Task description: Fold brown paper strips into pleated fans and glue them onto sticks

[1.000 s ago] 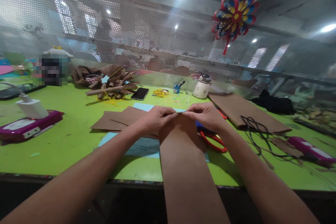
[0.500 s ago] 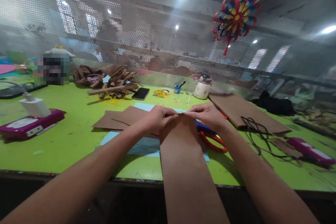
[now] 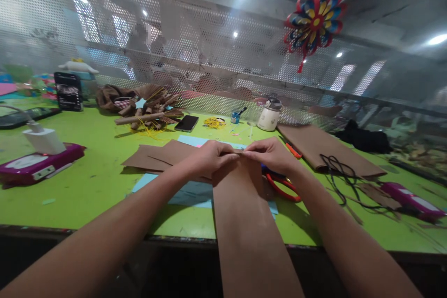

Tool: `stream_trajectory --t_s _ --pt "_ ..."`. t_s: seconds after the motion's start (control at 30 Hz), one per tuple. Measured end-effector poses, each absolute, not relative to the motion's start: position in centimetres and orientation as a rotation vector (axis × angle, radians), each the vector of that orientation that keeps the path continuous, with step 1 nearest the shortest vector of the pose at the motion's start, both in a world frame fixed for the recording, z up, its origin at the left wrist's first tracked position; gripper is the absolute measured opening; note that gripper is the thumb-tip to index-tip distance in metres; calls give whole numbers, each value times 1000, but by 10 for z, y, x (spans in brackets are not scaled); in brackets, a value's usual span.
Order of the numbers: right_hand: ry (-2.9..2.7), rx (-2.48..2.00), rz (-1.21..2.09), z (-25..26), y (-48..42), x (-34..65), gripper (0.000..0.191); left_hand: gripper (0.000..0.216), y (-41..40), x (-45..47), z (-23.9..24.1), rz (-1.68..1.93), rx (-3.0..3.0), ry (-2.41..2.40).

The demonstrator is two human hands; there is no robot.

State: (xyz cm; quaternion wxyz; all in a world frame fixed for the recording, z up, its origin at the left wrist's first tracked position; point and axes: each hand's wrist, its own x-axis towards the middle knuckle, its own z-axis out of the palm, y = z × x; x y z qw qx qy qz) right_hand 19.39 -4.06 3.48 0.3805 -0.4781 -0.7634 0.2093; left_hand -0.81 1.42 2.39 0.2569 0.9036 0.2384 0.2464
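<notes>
A long strip of brown paper [image 3: 246,223] runs from the table over its front edge toward me. My left hand [image 3: 214,158] pinches the strip's far end between thumb and fingers. Close beside it, my right hand [image 3: 270,154] pinches the same end, the fingertips of both hands nearly meeting at a narrow folded edge. Under and beside the strip lie light blue paper sheets [image 3: 190,198] and more brown paper pieces [image 3: 150,158]. Scissors with red-rimmed handles [image 3: 284,191] lie partly hidden behind the strip and my right wrist.
Behind stand a white jug [image 3: 268,116], a blue jar [image 3: 235,118], a phone [image 3: 186,123] and a pile of rolled brown paper [image 3: 146,114]. Folded brown paper [image 3: 324,146], black cord [image 3: 340,177] and an orange cutter [image 3: 293,150] lie right. A purple power strip [image 3: 42,165] sits left.
Both hands stay at the strip's far end, their fingertips shifting slightly along the edge, where a narrow brown fold now shows between them. The strip itself stays in about the same place.
</notes>
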Motion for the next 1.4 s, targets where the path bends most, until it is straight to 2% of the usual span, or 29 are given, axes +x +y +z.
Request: stream_trajectory --t_s 0.4,0.77,1.03,1.4 --pt "-1915 -1193 536 40 -40 207 22 37 14 -17 36 433 2205 551" --pt "-1915 -1171 581 41 -42 207 21 29 13 -15 33 499 2014 587" --pt "-1956 -1224 506 38 -38 206 22 38 18 -15 28 474 2219 638" --pt "-2053 -1299 450 38 -44 191 25 34 14 -7 25 541 2453 619"
